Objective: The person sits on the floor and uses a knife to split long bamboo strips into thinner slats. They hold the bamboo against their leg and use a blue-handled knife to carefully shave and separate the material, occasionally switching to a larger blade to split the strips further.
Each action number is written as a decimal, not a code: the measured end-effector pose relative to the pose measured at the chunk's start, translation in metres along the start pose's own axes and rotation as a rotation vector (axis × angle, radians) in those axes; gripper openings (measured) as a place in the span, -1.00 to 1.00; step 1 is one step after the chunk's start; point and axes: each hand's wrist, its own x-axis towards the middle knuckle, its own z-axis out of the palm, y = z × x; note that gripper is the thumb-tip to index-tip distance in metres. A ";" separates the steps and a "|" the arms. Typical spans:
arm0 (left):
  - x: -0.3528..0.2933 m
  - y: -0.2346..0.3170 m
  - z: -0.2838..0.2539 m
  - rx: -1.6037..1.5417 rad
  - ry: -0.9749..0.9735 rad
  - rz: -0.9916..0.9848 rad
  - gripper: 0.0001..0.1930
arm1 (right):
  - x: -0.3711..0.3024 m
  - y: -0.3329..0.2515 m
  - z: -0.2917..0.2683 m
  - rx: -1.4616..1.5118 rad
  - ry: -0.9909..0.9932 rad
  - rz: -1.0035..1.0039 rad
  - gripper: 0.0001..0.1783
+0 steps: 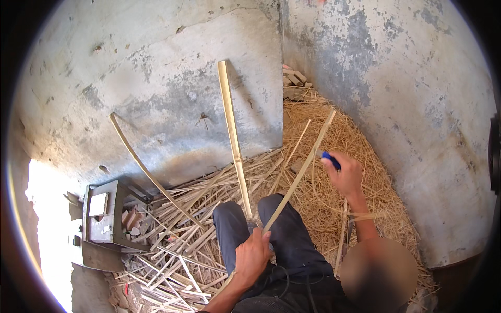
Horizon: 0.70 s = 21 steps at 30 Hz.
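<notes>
My left hand (251,258) is closed around the lower end of a long, flat bamboo strip (298,176), which slants up and to the right from over my knees. My right hand (345,175) grips the blue handle (331,160) of a small knife. Its short blade (319,153) meets the strip near the upper end; how deep it sits cannot be made out. Between my knees a wider bamboo slat (230,115) stands nearly upright, its top close to the wall. A thinner, bent strip (148,169) rises on the left.
Loose bamboo strips (180,229) cover the floor at left, and a heap of fine shavings (360,156) fills the right corner. A box-like stand (107,235) with broken pieces inside is at left. Bare walls (151,78) close in ahead. Bricks (297,81) lie in the far corner.
</notes>
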 end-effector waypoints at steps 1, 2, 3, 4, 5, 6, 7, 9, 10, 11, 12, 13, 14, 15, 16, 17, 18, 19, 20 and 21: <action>-0.003 -0.003 0.001 0.016 0.001 0.001 -0.71 | 0.003 0.010 0.001 -0.009 -0.018 0.049 -0.49; -0.007 -0.006 0.001 0.021 -0.009 -0.011 -0.71 | 0.012 0.022 0.001 -0.016 -0.040 0.094 -0.49; -0.009 -0.008 0.001 0.031 -0.019 -0.016 -0.71 | 0.018 0.033 0.002 -0.023 -0.054 0.144 -0.49; -0.010 -0.009 0.000 0.040 -0.029 -0.021 -0.70 | 0.019 0.041 0.006 -0.048 -0.005 0.081 -0.48; -0.011 -0.011 0.000 0.036 -0.017 -0.019 -0.70 | 0.020 0.042 0.010 -0.054 -0.009 0.071 -0.47; -0.010 -0.014 0.001 0.031 -0.005 -0.017 -0.70 | 0.021 0.041 0.013 -0.061 -0.012 0.062 -0.46; -0.009 -0.016 0.001 0.026 0.006 -0.014 -0.70 | 0.021 0.041 0.016 -0.068 -0.016 0.053 -0.45; -0.009 -0.016 -0.001 0.021 -0.020 -0.033 -0.70 | 0.023 0.042 0.019 -0.057 -0.028 0.058 -0.44; -0.008 -0.016 -0.002 0.018 -0.033 -0.042 -0.69 | 0.023 0.042 0.020 -0.052 -0.034 0.061 -0.43; -0.008 -0.018 -0.003 0.001 -0.049 -0.045 -0.69 | 0.024 0.038 0.020 -0.050 -0.063 0.109 -0.43; -0.008 -0.021 -0.002 -0.017 -0.064 -0.049 -0.69 | 0.023 0.033 0.020 -0.049 -0.093 0.156 -0.43; -0.007 -0.024 -0.003 -0.034 -0.080 -0.053 -0.69 | 0.023 0.030 0.020 -0.047 -0.122 0.203 -0.43; -0.006 -0.025 -0.004 -0.069 -0.088 -0.055 -0.68 | 0.021 0.032 0.023 -0.034 -0.077 0.194 -0.43; -0.005 -0.026 -0.004 -0.103 -0.097 -0.057 -0.68 | 0.018 0.035 0.028 -0.020 -0.031 0.184 -0.42; -0.005 -0.026 -0.005 -0.137 -0.105 -0.059 -0.68 | 0.017 0.037 0.031 -0.007 0.014 0.175 -0.42; -0.004 -0.026 -0.004 -0.136 -0.099 -0.066 -0.68 | 0.017 0.037 0.032 -0.012 0.014 0.186 -0.42; -0.004 -0.026 -0.004 -0.134 -0.092 -0.072 -0.69 | 0.018 0.035 0.033 -0.017 0.013 0.197 -0.43; -0.004 -0.026 -0.003 -0.133 -0.086 -0.078 -0.70 | 0.018 0.034 0.035 -0.021 0.013 0.209 -0.43; -0.003 -0.025 -0.004 -0.133 -0.053 -0.071 -0.69 | 0.019 0.031 0.036 0.000 0.031 0.214 -0.43; -0.002 -0.023 -0.005 -0.133 -0.020 -0.064 -0.68 | 0.018 0.029 0.037 0.022 0.048 0.219 -0.44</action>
